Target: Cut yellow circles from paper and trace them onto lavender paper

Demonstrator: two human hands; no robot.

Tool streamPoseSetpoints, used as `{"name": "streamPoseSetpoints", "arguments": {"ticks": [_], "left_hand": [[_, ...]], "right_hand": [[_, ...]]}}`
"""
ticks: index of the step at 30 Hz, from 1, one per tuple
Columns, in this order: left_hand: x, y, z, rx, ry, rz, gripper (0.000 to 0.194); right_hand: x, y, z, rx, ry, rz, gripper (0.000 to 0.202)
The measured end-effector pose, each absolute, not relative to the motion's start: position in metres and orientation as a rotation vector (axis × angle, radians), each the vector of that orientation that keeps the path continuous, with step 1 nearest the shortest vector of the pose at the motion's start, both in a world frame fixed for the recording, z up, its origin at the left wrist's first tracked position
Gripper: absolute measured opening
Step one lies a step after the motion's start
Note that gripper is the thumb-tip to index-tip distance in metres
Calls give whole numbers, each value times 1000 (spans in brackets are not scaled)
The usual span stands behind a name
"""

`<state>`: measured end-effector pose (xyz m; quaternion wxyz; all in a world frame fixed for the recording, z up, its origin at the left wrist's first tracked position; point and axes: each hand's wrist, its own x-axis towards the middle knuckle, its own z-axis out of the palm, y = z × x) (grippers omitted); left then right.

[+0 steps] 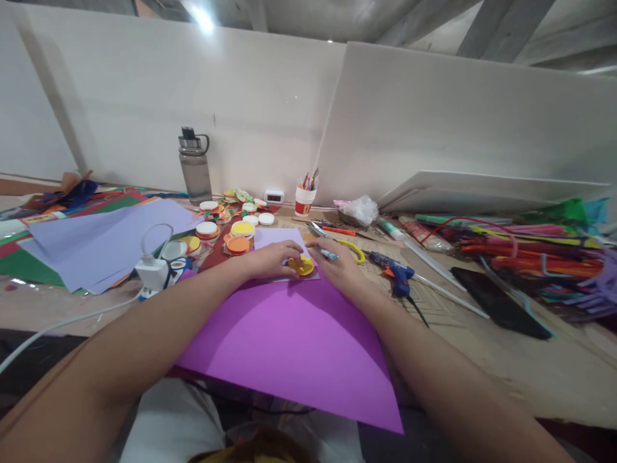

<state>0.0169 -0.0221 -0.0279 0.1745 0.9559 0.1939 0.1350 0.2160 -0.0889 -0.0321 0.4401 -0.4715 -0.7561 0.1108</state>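
Observation:
My left hand point(276, 260) has its thumb and fingers on a round yellow lid point(304, 267), gripping it flat against a small lilac sheet of paper point(277, 237). In my right hand point(346, 273) is a pen, perhaps a marker point(328, 254), its light-coloured barrel showing between the fingers close to the lid's right side. Its tip is hidden. Beneath both hands lies a large bright purple sheet of paper point(289, 341), which reaches over the table's front edge.
Round lids in orange point(238, 245) and yellow point(242, 229) stand left of the lilac sheet. A glue gun point(399, 276), yellow-handled scissors point(359, 252) and a black phone point(499, 301) lie to the right. A pen cup point(305, 200) and a bottle point(195, 170) stand behind.

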Motion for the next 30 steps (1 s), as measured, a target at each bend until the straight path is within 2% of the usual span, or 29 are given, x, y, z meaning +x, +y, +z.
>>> {"name": "streamPoseSetpoints", "arguments": {"ticks": [21, 26, 30], "left_hand": [[19, -25, -27, 2671, 579, 403, 27], [21, -20, -27, 2451, 812, 588, 39], [20, -19, -22, 2322, 923, 710, 34]], "right_hand": [[216, -89, -31, -1194, -1827, 275, 22], [217, -93, -24, -1219, -1648, 308, 28], [217, -96, -19, -1184, -1521, 323, 31]]}}
